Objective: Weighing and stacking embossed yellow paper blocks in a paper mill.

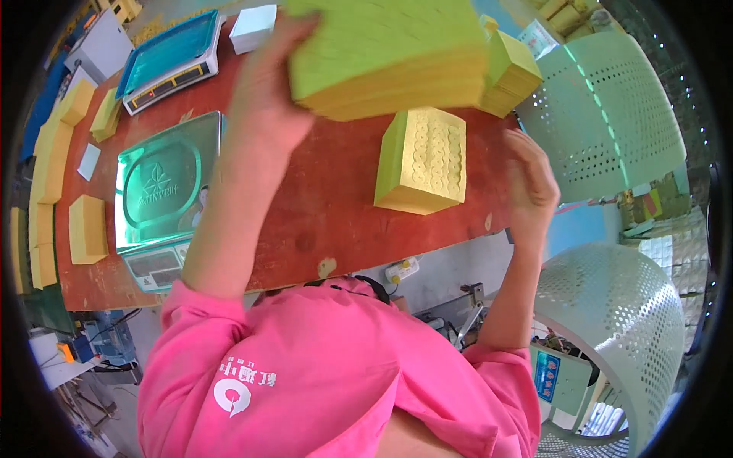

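My left hand grips the left side of a large stack of yellow paper, raised over the table and cut off by the top of the head view. My right hand is off to the right by the table's edge, its fingers loosely curved and apart from any stack. Between my arms, a smaller stack of yellow paper stands on the red table, its top marked with rows of punched curls. Behind the raised stack, at the right, is another yellow stack.
At the left lie a scale with a shiny steel plate and a scale with a blue tray. More yellow stacks line the far left edge. Perforated pale green baskets stand at the right. A white block sits at the back.
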`<state>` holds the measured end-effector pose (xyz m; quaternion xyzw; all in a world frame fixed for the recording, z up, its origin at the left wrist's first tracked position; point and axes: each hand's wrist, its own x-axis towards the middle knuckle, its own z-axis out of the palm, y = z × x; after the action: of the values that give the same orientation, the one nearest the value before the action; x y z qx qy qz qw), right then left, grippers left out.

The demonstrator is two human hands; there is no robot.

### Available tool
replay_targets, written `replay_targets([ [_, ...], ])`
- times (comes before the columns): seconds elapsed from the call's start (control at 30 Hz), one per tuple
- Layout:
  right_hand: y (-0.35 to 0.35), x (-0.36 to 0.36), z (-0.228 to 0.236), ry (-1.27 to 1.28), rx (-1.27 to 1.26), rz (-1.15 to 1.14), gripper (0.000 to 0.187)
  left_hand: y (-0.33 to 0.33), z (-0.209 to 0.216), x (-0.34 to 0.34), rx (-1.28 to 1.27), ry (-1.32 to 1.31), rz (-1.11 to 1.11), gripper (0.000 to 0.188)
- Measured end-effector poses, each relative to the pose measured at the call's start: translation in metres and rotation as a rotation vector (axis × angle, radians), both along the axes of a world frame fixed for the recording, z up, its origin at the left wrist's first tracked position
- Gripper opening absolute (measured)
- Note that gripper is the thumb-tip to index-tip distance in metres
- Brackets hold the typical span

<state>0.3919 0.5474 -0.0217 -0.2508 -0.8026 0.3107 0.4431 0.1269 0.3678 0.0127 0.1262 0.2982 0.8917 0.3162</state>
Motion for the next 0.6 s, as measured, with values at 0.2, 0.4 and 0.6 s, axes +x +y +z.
replay_targets([
  [0.2, -0.001, -0.074, -0.001, -0.597, 0.564, 0.412, 0.05, -0.119, -0.041, -0.023, 0.2, -0.004, 0.044, 0.036],
  [0.4, 0.029, -0.091, -0.02, -0.867, 0.668, 0.534, 0.056, -0.18, -0.073, -0.006, -0.019, -0.156, 0.122, 0.038],
  [0.6, 0.015, -0.102, -0.019, -0.864, 0.632, 0.548, 0.055, -0.201, -0.085, -0.01, -0.088, -0.188, 0.191, 0.04],
])
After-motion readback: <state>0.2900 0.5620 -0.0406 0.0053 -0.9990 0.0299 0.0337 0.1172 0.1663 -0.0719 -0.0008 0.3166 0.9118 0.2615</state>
